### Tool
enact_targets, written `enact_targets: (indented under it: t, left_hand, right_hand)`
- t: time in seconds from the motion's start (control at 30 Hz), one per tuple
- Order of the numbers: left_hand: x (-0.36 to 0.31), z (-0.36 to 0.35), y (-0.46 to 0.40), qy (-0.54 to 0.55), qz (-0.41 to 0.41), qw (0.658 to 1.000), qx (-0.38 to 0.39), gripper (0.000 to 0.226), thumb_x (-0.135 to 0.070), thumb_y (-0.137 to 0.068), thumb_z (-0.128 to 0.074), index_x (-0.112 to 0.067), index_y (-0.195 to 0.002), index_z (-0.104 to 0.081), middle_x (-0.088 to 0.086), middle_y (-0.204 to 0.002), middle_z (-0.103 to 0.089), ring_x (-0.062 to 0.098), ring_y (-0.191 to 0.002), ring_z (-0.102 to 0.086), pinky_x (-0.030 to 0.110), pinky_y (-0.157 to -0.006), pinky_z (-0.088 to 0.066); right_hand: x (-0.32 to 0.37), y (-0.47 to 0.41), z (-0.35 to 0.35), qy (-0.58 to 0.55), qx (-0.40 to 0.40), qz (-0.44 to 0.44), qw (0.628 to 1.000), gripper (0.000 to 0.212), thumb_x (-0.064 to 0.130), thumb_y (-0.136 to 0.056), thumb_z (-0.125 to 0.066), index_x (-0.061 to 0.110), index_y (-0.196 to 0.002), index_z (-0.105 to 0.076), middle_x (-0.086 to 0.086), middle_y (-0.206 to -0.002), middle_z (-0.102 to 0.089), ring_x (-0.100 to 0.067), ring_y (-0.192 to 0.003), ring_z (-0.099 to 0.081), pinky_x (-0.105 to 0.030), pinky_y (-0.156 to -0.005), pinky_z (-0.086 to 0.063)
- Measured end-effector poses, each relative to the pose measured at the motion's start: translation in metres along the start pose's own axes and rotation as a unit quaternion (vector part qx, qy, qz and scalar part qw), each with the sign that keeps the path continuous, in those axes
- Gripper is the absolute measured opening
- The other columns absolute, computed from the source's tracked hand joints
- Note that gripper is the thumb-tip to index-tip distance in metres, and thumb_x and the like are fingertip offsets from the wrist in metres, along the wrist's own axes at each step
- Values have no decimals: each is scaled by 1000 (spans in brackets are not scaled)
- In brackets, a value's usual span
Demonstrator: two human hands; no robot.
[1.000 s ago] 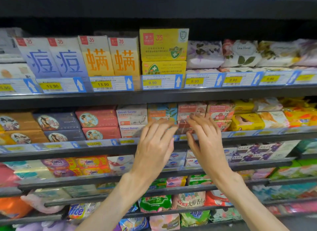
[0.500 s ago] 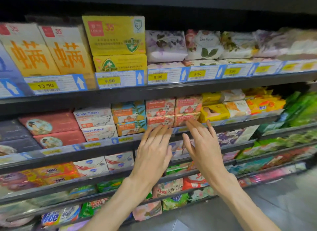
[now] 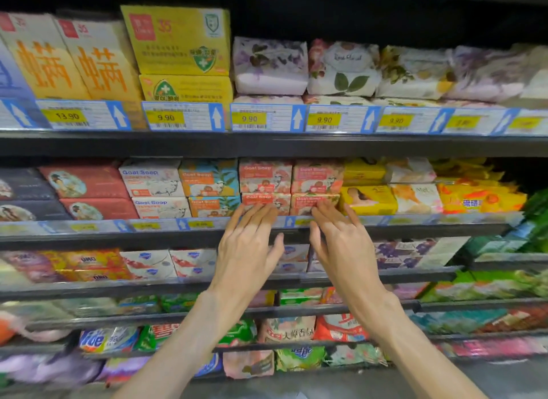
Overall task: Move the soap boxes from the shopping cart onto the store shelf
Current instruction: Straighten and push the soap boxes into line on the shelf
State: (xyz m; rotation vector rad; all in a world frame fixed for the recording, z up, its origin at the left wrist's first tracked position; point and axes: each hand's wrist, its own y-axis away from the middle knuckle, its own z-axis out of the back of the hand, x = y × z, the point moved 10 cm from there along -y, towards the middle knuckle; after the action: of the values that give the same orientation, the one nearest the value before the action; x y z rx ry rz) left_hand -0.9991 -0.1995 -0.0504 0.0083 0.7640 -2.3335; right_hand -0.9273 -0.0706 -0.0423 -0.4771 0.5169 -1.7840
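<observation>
Pink Goat Soap boxes stand in two stacks of two on the second shelf, with a neighbouring stack to their right. My left hand is spread flat in front of the lower left pink box, fingertips at its bottom edge. My right hand is spread the same way, fingertips touching the lower right pink box. Neither hand holds anything. The shopping cart is out of view.
White and teal-orange Goat Soap boxes sit left of the pink ones, yellow soap packs to the right. Yellow boxes and floral wrapped soaps fill the shelf above. Lower shelves hold more soap and detergent packs.
Both hands have stayed spread in front of the pink boxes and shifted slightly upward against them. The view has swung from side to side and moved closer.
</observation>
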Motion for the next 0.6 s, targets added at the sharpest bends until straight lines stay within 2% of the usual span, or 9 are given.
enact_targets:
  t: [0.13, 0.23, 0.33, 0.43, 0.6]
  left_hand:
    - [2, 5, 3, 11, -1, 1000, -12, 43, -34, -98, -53, -15, -137, -57, 1, -137, -62, 16, -132, -52, 41, -122, -28]
    - [4, 26, 4, 27, -21, 997, -75, 34, -21, -97, -57, -14, -131, -61, 1, -132, -64, 19, -133, -50, 42, -118, -33]
    - [14, 48, -7, 3, -38, 990, -135, 35, -14, -96, -59, -10, -130, -62, 4, -134, -62, 26, -136, -47, 47, -114, -35]
    - [23, 58, -21, -62, -38, 985, -159, 38, -16, -95, -60, -9, -133, -61, 8, -133, -61, 32, -134, -46, 52, -116, -30]
    - [31, 58, -43, -124, -29, 978, -163, 31, -28, -102, -54, -16, -129, -60, 4, -135, -60, 31, -132, -47, 52, -114, -29]
  right_hand:
    - [0, 1, 9, -24, -32, 15, 999, 31, 23, -97, -53, 10, -120, -68, -7, -127, -68, -17, -123, -60, -39, -117, -33]
    - [9, -3, 23, -65, -82, 46, 993, 27, 19, -99, -53, 10, -120, -67, -4, -124, -68, -20, -121, -59, -40, -113, -37]
    - [23, -18, 38, -83, -130, 74, 985, 25, 20, -100, -53, 12, -120, -67, -2, -124, -67, -23, -124, -56, -42, -110, -39]
    - [35, -38, 46, -53, -157, 77, 983, 26, 24, -97, -56, 15, -119, -67, -1, -121, -67, -26, -119, -56, -44, -109, -39]
    - [36, -66, 27, 38, -126, 31, 991, 36, 35, -94, -57, 15, -123, -59, -8, -118, -64, -32, -110, -55, -44, -102, -39]
